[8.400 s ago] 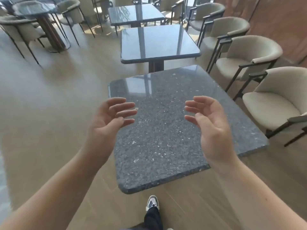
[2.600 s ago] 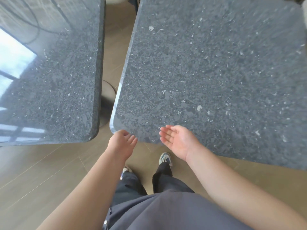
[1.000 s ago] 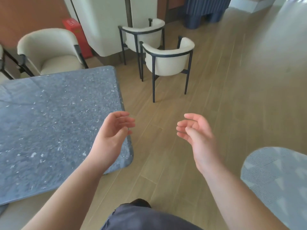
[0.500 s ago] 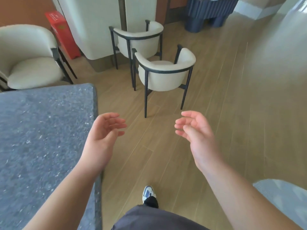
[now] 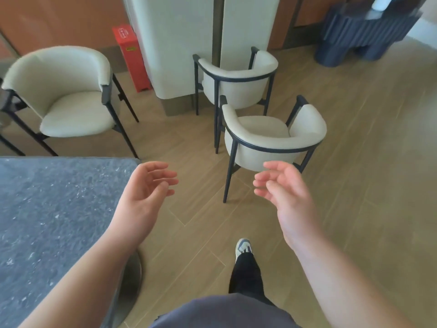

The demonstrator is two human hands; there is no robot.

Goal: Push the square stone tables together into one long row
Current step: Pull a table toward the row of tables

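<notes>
Head view is filled mostly by a wood-plank floor (image 5: 354,162). Next in size, one square stone table (image 5: 47,221) is seen at nine o'clock, cut off by the left and bottom edges, its round base (image 5: 132,273) glimpsed beneath at seven o'clock; no second table is visible. A cream chair (image 5: 68,95) is set at ten o'clock just beyond the table's far edge, and two more cream chairs (image 5: 267,133) are stood one behind the other at twelve to one o'clock. A red box (image 5: 131,55) is leaned by the white pillar (image 5: 175,39) at eleven o'clock.

Both hands are held in the air, empty, fingers loosely curved, palms turned toward each other: the left hand (image 5: 144,197) beside the table's right corner, the right hand (image 5: 283,192) over bare floor at three o'clock.

The slab is judged heavy, rigid and polished, so likely slippery on top. A hold on its thick edge is advised, with a low, steady push so that the pedestal is slid rather than tipped.
</notes>
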